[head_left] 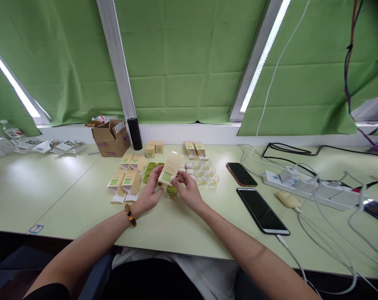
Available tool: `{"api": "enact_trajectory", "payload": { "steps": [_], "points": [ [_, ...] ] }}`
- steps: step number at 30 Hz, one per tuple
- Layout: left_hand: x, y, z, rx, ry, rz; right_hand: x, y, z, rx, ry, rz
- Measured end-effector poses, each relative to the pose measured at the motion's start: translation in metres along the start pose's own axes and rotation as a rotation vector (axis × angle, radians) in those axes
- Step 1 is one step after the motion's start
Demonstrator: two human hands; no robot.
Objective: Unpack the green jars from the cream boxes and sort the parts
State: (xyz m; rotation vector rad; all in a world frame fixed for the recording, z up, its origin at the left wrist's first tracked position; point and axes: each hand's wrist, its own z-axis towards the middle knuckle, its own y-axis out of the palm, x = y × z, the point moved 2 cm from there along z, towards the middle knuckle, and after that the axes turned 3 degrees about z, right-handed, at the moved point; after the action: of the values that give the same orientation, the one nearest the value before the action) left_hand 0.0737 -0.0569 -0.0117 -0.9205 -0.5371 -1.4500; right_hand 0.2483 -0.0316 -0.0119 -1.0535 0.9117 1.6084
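Between both hands a cream box (171,168) with a green square on its front is held tilted above the table. The fingers of my left hand (151,189) are on its left side, and my right hand (189,189) pinches its lower right corner. Just below the box stands a small green jar (172,191), partly covered by it. More green pieces (147,170) sit behind my left hand. Right of the box are clear glass cups (204,173) and several white-pink caps (189,168). Open cream boxes (131,183) with flaps out stand at the left.
Small closed boxes (154,148) and more open boxes (195,150) stand farther back. A cardboard carton (111,139) and a black cylinder (134,134) are by the wall. To the right lie two phones (263,211), a power strip (310,189) and tangled cables.
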Motion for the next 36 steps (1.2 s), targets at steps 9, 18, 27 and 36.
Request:
{"api": "enact_trajectory", "payload": {
  "steps": [9, 18, 27, 36],
  "points": [
    [0.0, 0.001, -0.001, 0.012, 0.026, -0.033, 0.001, -0.001, 0.001, -0.012, -0.018, -0.009],
    [0.005, 0.003, 0.001, -0.005, 0.033, -0.085, 0.003, -0.001, 0.0, -0.022, -0.013, 0.016],
    [0.005, 0.001, -0.002, -0.069, 0.068, 0.018, 0.002, -0.004, 0.003, -0.009, 0.022, 0.057],
    [0.015, 0.001, 0.0, -0.061, 0.089, 0.115, 0.003, -0.003, 0.005, -0.034, 0.064, 0.157]
  ]
}}
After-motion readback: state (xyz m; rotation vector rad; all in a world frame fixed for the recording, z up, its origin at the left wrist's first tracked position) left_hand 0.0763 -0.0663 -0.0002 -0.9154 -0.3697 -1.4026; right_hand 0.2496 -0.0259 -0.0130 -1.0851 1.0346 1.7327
